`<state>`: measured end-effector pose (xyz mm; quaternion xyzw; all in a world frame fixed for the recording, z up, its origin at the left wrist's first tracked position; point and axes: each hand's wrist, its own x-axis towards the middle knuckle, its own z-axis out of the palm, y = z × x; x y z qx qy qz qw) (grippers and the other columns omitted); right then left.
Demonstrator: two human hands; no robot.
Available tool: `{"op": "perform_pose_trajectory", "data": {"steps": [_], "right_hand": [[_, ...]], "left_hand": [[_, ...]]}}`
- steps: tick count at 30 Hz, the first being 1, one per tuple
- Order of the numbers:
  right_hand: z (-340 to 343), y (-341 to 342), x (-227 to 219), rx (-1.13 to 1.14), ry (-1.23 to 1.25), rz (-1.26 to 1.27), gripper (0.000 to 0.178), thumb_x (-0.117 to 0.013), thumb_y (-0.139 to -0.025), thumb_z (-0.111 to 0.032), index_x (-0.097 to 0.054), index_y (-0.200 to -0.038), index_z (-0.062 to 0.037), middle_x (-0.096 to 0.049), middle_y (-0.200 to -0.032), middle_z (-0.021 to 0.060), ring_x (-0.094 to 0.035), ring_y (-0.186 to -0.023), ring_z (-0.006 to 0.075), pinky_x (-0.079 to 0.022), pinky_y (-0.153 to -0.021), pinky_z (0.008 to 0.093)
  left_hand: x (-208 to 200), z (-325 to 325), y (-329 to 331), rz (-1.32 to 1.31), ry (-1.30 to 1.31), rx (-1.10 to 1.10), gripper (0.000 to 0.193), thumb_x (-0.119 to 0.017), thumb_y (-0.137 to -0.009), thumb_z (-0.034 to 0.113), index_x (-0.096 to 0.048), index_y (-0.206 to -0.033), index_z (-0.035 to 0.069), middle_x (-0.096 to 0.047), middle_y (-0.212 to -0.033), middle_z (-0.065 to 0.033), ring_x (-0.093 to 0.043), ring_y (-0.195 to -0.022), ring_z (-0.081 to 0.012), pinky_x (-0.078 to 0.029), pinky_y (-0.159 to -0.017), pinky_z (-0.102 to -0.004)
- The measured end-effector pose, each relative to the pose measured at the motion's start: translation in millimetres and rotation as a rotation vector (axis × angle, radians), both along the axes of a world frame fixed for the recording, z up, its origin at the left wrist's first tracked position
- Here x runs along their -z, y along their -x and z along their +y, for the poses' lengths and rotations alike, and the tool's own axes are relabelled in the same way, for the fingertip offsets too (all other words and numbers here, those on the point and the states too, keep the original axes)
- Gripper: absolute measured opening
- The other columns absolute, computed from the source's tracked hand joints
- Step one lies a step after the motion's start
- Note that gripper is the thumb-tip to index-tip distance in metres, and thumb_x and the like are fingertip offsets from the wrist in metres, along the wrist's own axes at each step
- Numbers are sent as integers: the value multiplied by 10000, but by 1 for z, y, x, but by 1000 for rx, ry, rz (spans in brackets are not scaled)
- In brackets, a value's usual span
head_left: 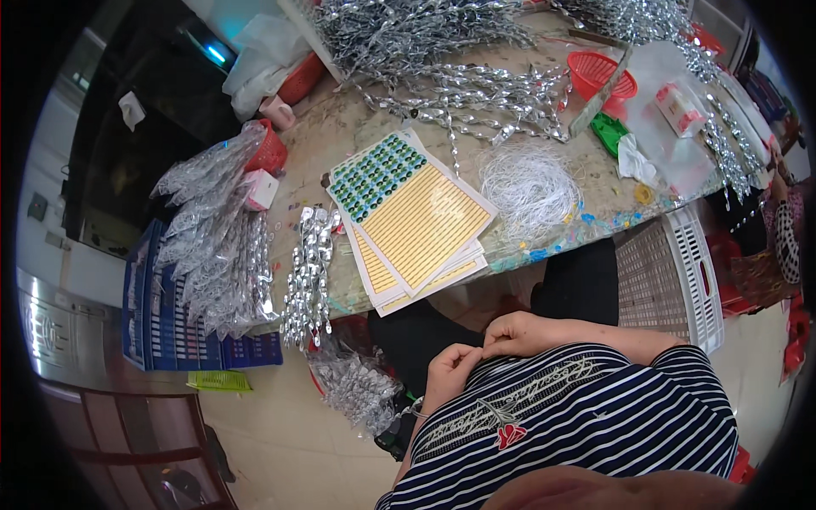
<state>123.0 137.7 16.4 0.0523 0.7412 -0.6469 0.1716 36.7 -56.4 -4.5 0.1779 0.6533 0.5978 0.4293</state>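
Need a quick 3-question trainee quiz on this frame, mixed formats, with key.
1. True or false: the left hand and right hand are both held close against the striped shirt, not on the table.
2. Multiple choice: the sticker sheets with green dots along one end lie (A) in the red basket, (B) on the table beside the coil of white thread, (C) on the floor.
3. Fill in: silver foil strands hang over the table's ____ edge, next to the blue crate.

Key: 1 true; 2 B; 3 left. Whether either hand's grip pinches something cannot be told.
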Motion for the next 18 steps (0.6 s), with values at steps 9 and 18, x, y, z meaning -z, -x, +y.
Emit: {"op": "perform_pose_trajectory", "data": {"steps": [9,18], "right_hand": [[24,-4,28,80,-103,273,117,-661,-857,-171,-680,-869,-56,-576,-819,41,-550,-838,168,-450,-744,280],[43,15,-8,260,-128,304,74,-594,-884,-70,-581,-840,-12,-511,-892,42,-517,-845,144,-420,-795,256]], "left_hand": [[-2,21,13,122,22,65,85,-639,-872,94,-652,-881,10,-606,-750,1,-528,-662,-55,-407,-602,-185],[6,4,33,266,-14,143,171,-646,-854,72,-669,-1012,11,-657,-915,-63,-619,-853,-127,-476,-768,-240]]}}
